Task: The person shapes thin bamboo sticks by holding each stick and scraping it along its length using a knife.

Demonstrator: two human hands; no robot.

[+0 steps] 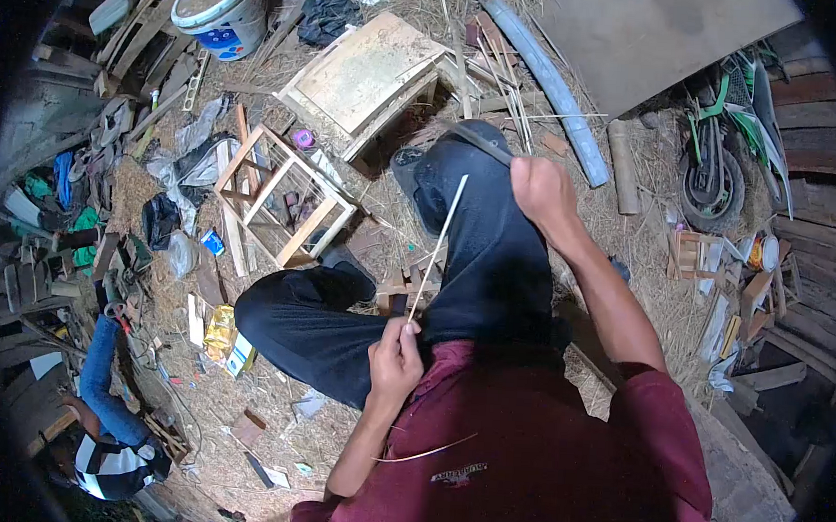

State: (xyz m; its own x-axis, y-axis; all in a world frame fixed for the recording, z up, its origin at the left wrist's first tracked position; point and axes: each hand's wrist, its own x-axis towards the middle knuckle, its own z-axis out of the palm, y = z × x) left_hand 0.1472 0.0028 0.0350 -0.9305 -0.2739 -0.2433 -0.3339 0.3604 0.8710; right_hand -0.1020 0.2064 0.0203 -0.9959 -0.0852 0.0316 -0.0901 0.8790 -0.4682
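Observation:
Over my left thigh, close to my shirt, my left hand is closed on the lower end of a thin pale strip. The strip slants up and to the right, its free end above my right leg. Near my right knee my right hand is closed around the handle end of a long dark blade, which points up-left across the knee. Blade and strip are apart. A thin curled shaving lies on my maroon shirt.
Ahead stand a wooden bench and a small wooden frame. A bucket is at upper left, a blue-grey pipe and a motorcycle to the right. Another person sits at lower left. Straw and scraps cover the floor.

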